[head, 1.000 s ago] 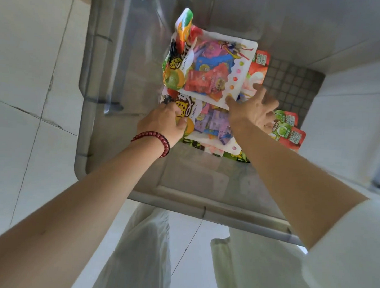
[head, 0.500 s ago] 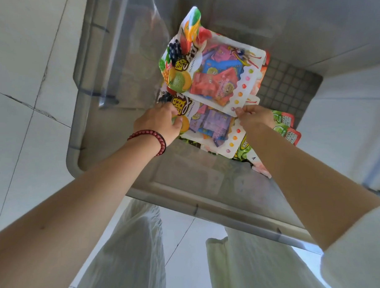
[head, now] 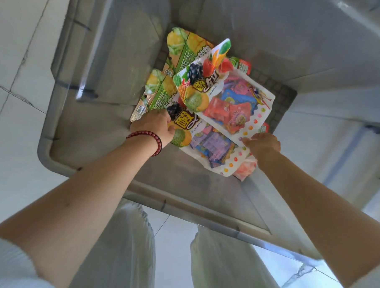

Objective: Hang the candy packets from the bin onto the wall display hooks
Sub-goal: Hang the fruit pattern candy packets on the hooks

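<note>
Both of my hands reach down into a grey translucent plastic bin (head: 90,170) on the floor. My right hand (head: 263,145) pinches the near edge of the top candy packet (head: 228,102), white with fruit pictures and red sweets inside, tilted up. My left hand (head: 155,126), with a red bead bracelet on the wrist, grips the left end of a second like packet (head: 208,144) lying under the first. Green-and-yellow fruit packets (head: 184,50) lie further back in the bin. No wall hooks are in view.
The bin has high walls and a gridded bottom (head: 274,91). White floor tiles (head: 16,55) surround it. My legs in white trousers (head: 119,249) stand just in front of the bin's near rim.
The view has moved closer to the bin. The top packet has been tilted up further, which uncovers the green-and-yellow packets behind it. Both hands keep their hold.
</note>
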Action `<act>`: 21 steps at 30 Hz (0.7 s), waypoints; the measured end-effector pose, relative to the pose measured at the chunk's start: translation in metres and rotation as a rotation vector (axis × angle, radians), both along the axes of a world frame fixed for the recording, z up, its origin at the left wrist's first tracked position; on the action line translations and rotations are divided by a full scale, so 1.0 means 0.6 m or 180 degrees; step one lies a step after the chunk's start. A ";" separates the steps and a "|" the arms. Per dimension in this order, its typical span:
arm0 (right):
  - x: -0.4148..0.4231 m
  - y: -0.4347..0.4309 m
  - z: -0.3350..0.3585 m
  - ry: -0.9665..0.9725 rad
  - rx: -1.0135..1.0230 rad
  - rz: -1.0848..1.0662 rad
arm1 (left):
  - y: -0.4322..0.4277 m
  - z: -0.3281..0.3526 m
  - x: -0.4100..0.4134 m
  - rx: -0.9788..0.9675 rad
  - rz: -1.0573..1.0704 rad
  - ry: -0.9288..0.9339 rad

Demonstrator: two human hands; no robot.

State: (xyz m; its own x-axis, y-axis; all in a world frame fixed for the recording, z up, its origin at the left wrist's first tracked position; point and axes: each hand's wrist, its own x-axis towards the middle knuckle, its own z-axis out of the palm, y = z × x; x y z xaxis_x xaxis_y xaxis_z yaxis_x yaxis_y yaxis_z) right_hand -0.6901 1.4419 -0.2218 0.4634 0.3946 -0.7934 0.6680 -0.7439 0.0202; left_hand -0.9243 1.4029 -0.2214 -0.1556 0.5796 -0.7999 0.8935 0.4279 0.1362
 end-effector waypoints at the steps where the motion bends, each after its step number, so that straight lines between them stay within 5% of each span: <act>1: -0.002 0.011 0.001 -0.0190 0.0140 0.0136 | 0.003 -0.004 0.005 0.0025 0.0010 -0.0016; 5: -0.020 0.051 0.021 -0.0524 0.1124 0.0717 | 0.020 -0.019 0.010 0.0053 0.0067 0.0025; 11: -0.062 0.117 0.003 -0.0209 0.2121 0.2955 | 0.035 -0.053 -0.026 0.0049 0.0177 0.0194; 15: -0.134 0.189 -0.020 0.0543 0.2138 0.3987 | 0.042 -0.085 -0.053 -0.0160 0.0254 0.0102; 21: -0.213 0.228 -0.065 0.0022 0.1821 0.4959 | 0.040 -0.111 -0.053 -0.0252 0.0203 -0.0120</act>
